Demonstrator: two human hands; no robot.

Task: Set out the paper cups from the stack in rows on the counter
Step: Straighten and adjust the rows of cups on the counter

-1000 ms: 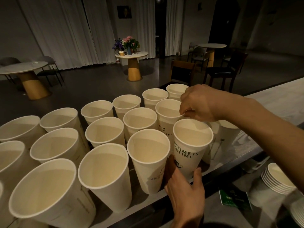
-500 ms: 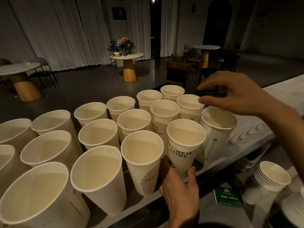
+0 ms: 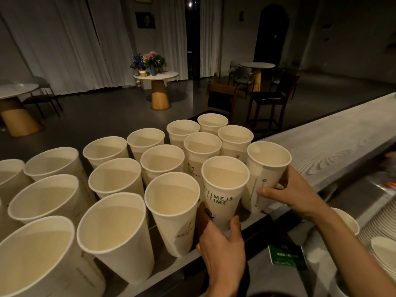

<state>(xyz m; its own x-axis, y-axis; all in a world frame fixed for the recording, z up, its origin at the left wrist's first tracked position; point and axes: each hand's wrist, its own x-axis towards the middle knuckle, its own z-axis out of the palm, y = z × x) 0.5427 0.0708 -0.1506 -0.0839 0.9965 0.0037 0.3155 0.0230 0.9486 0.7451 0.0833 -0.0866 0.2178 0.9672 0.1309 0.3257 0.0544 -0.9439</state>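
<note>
Setting: café or bar. Indicators: a long wood-grain service counter (image 3: 334,144) running toward 2 o'clock; round pedestal tables (image 3: 157,79) with chairs (image 3: 269,99) at 10 to 1 o'clock; potted flowers (image 3: 150,61) at 12 o'clock; stacked saucers (image 3: 383,230) at 4 o'clock.

The pale wood-grain desk (image 3: 334,144) carries upright paper cups (image 3: 115,232) packed in rows, rims nearly touching. Its right stretch lies bare.

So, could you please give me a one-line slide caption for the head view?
Both hands, left and right, grip adjacent paper cups at the counter edge.
</note>
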